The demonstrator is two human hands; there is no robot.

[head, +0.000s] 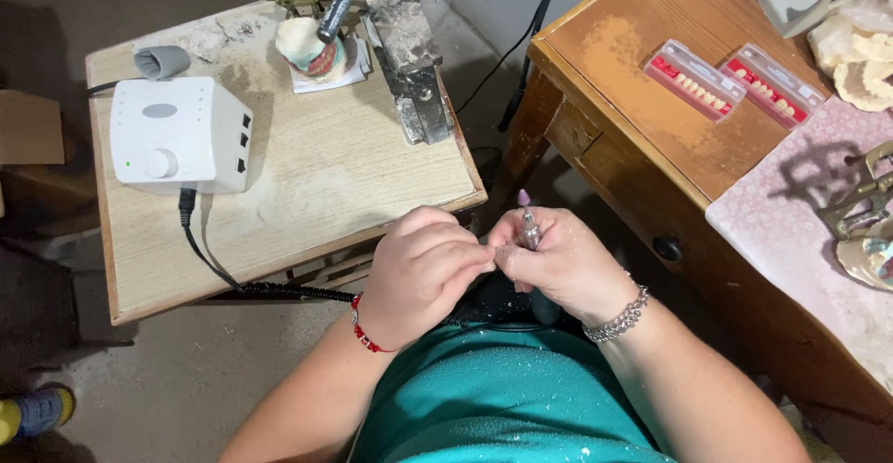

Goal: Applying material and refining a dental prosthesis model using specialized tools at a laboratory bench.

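Low in the middle of the head view, just past the front edge of a small wooden work table (307, 184): right hand (558, 263) closed around a rotary handpiece (530, 230), grip firm, pink pointed grinding tip sticking up above the fingers. Left hand (423, 272) curled beside it, fingertips pinched together and touching the right hand's fingers near the tool shaft; whatever sits in that pinch too small and hidden to tell. Red beaded bracelet (365, 333) on the left wrist, silver chain bracelet (619, 319) on the right. Both hands held above a teal-clad lap (502, 398) flecked with pale dust.

On the small table: white control box (177, 133) with a round knob at the left, black cable (209, 258) running from its front down towards the hands; further back, a dental cast with pink gums (312, 49) on a white sheet, beside a dusty metal tool block (414, 72).

To the right, well apart from the hands, a larger wooden desk (623, 63) carrying two clear cases of artificial teeth on red strips (693, 79) (774, 83), white plaster casts (860, 58) at the far corner, and a brass-coloured articulator (865, 198) on a pale patterned cloth (791, 230)
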